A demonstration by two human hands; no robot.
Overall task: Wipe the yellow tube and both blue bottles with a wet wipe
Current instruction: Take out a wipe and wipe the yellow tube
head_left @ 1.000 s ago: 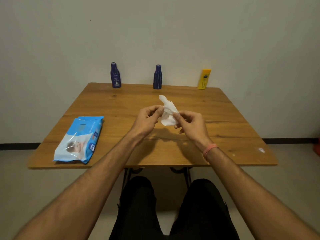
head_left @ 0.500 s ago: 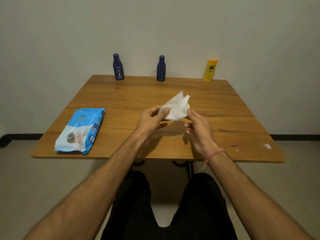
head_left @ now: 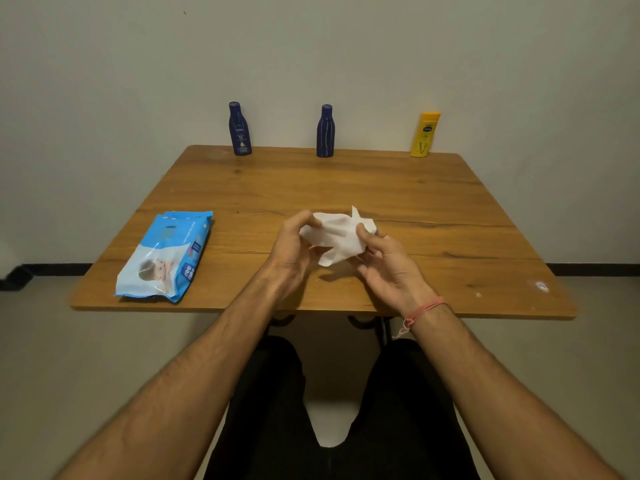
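A white wet wipe (head_left: 337, 237) is stretched between my two hands above the middle of the wooden table (head_left: 433, 216). My left hand (head_left: 294, 247) pinches its left edge and my right hand (head_left: 384, 258) grips its right side. Along the table's far edge stand a dark blue bottle (head_left: 239, 129) with a white label, a second dark blue bottle (head_left: 325, 131) to its right, and a yellow tube (head_left: 424, 134) at the far right. All three are upright, far from my hands.
A light blue pack of wet wipes (head_left: 169, 254) lies near the table's front left corner. A plain wall stands right behind the bottles. My dark-trousered legs (head_left: 408, 410) are below the front edge.
Both hands have spread the crumpled wipe wider and flatter. The camera view has tilted, so the table and bottles sit differently in the frame.
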